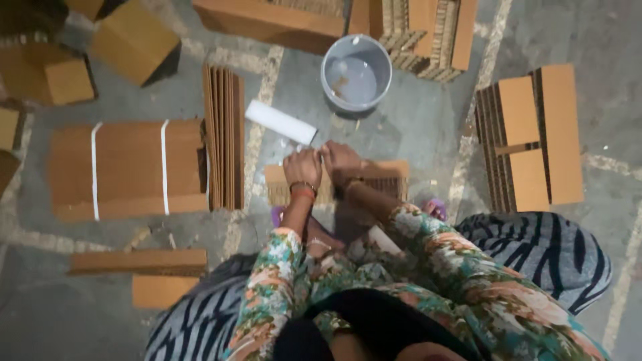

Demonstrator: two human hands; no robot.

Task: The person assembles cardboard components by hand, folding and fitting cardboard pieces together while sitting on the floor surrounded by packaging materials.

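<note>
A small stack of corrugated cardboard pieces [391,179] lies flat on the floor in front of me. My left hand [302,167] and my right hand [340,159] rest side by side on its far edge, fingers bent down onto it. A white roller-like block [280,122] lies just beyond my left hand, tilted. Whether my fingers touch the white block is unclear. Bangles circle both wrists.
A grey bucket [356,73] with some liquid stands beyond the hands. Strapped cardboard bundle [127,168] and upright sheets [223,137] lie left. More stacks sit right [528,137] and far [414,30]. Loose boards [139,262] lie near left.
</note>
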